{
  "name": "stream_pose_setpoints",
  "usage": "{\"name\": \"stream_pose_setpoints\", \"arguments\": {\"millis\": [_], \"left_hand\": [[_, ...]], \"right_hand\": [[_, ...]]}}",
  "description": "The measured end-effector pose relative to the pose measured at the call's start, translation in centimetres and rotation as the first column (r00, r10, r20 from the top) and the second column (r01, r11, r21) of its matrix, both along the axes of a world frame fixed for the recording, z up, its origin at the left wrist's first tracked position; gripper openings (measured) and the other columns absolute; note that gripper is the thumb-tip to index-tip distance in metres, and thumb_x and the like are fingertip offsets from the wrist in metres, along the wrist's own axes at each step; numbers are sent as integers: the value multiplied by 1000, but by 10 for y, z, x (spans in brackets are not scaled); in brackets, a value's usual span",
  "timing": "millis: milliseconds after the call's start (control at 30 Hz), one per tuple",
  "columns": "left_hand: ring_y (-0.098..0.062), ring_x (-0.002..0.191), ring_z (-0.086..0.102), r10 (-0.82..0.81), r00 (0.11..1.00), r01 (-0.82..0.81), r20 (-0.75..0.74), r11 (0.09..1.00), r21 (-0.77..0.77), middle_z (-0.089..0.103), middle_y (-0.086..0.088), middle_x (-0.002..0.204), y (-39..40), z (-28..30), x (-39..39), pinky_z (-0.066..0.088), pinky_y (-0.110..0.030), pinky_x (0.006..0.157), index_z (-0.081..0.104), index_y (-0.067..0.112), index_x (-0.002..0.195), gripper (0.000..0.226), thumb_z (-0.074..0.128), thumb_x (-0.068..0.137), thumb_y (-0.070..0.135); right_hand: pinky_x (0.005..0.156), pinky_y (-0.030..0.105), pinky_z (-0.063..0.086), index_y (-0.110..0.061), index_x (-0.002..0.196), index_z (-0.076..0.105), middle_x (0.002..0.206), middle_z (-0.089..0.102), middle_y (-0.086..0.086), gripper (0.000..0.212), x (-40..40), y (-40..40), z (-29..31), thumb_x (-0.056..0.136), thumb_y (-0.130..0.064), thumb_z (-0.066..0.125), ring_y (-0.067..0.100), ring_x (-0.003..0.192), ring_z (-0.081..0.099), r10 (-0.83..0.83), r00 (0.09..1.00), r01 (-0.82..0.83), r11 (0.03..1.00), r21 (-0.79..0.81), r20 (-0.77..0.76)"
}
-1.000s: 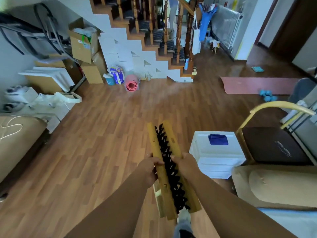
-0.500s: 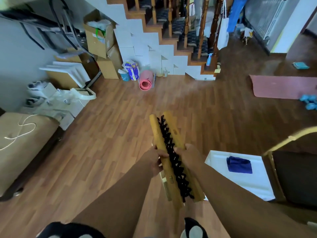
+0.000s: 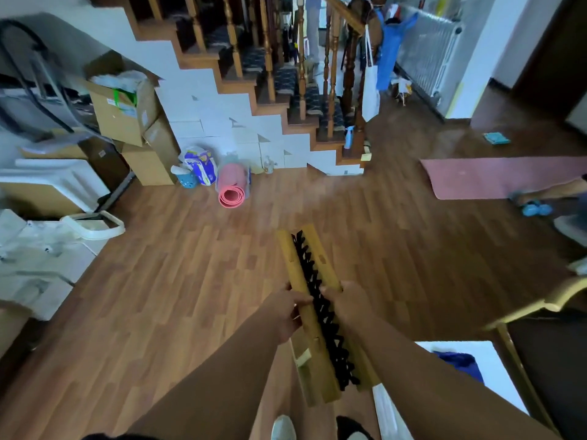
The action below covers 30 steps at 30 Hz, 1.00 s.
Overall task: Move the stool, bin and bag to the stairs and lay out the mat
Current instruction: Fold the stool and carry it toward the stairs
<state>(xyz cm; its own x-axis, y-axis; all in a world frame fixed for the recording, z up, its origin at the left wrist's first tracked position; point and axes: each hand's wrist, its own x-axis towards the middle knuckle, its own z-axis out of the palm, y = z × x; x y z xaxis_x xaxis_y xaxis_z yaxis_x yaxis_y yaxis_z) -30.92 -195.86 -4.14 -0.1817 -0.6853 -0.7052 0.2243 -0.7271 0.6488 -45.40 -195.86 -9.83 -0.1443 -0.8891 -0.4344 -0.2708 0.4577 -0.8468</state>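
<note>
I carry a folded wooden stool (image 3: 313, 265) with black webbing between its two yellow rails, held lengthwise in front of me above the floor. My left hand (image 3: 286, 311) grips its left rail and my right hand (image 3: 344, 301) grips its right rail. Ahead stand the wooden stairs (image 3: 254, 77) with white side panels. At their foot lie a rolled pink mat (image 3: 231, 188), a small blue bin (image 3: 186, 177) and a white-and-blue printed bag (image 3: 199, 163).
Cardboard boxes (image 3: 125, 109) and white furniture parts (image 3: 50, 185) crowd the left wall. A flat pink mat (image 3: 495, 176) and blue dumbbells (image 3: 535, 208) lie at right. A white box (image 3: 486, 369) and a yellow-framed chair (image 3: 521, 312) stand near my right. Wood floor (image 3: 178, 281) stretches ahead.
I have walked forward with the stool in both hands. The stairs, rolled mat and bin look nearer, and the white box has slid toward the lower right.
</note>
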Motion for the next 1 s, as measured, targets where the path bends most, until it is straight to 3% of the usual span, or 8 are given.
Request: {"name": "stream_pose_setpoints", "arguments": {"millis": [133, 267, 367, 533, 667, 800, 900, 1000], "left_hand": [[-29, 99, 58, -99, 995, 100, 8, 994, -34, 61, -10, 106, -63, -1, 6, 53, -40, 85, 50, 14, 130, 48, 50, 89, -12], [-27, 93, 58, -161, 987, 160, -7, 984, -76, 60, -11, 100, -122, 0, -1, 53, -37, 76, 55, 22, 97, 38, 45, 90, -14], [-30, 99, 59, -187, 981, 180, -60, 978, -107, 63, -12, 107, -162, -7, -10, 55, -41, 84, 57, 12, 124, 43, 44, 89, -9], [-16, 72, 72, -284, 953, 270, -101, 953, -138, 76, -6, 83, -230, -11, -35, 58, -28, 63, 54, 14, 120, 49, 34, 86, -16], [-30, 102, 60, -239, 970, 233, -49, 967, -105, 62, -14, 112, -295, -23, -59, 54, -36, 76, 52, 13, 128, 52, 39, 87, -15], [-30, 103, 60, -214, 976, 209, -43, 974, -88, 63, -13, 115, -359, -28, -85, 55, -37, 80, 50, 15, 133, 59, 42, 84, -17], [-30, 107, 59, -205, 977, 197, -55, 973, -119, 63, -12, 117, -402, -25, -102, 54, -38, 83, 50, 18, 131, 57, 44, 85, -15], [-28, 109, 57, -194, 980, 187, -48, 975, -118, 61, -11, 121, -449, -23, -117, 52, -33, 76, 55, 18, 122, 49, 47, 85, -12]], "right_hand": [[64, 26, 44, -13, 107, 62, 95, 65, 3, 31, 7, -51, -1, 93, -40, 58, 15, 85, 62, -81, 996, 83, 996, 38, -39], [68, 30, 51, -15, 95, 64, 88, 67, 1, 33, 4, -103, -1, 87, -47, 61, 18, 80, 64, -158, 985, 161, 987, 28, -68], [61, 27, 47, -17, 82, 62, 79, 63, 1, 27, -1, -141, 0, 88, -43, 63, 17, 72, 61, -203, 975, 204, 979, 5, -86], [68, 29, 52, -21, 84, 62, 83, 65, 1, 20, -20, -208, 1, 89, -40, 64, 19, 78, 63, -229, 972, 230, 973, 14, -57], [88, 48, 55, -26, 109, 63, 99, 69, -2, 85, -66, -289, -75, 51, -88, 58, 23, 91, 67, -204, 969, 209, 978, 23, -142], [82, 32, 55, -8, 100, 66, 93, 67, 5, 28, -77, -342, -10, 89, -34, 66, 24, 88, 65, -182, 983, 181, 983, 37, 16], [57, 15, 50, 18, 95, 63, 85, 60, 17, 34, -96, -390, -3, 92, -15, 66, 26, 74, 59, -172, 984, 172, 985, 6, 36], [57, 25, 49, 8, 92, 67, 83, 64, 13, 31, -105, -437, 5, 92, -24, 65, 24, 72, 62, -196, 980, 196, 980, 38, 10]]}}
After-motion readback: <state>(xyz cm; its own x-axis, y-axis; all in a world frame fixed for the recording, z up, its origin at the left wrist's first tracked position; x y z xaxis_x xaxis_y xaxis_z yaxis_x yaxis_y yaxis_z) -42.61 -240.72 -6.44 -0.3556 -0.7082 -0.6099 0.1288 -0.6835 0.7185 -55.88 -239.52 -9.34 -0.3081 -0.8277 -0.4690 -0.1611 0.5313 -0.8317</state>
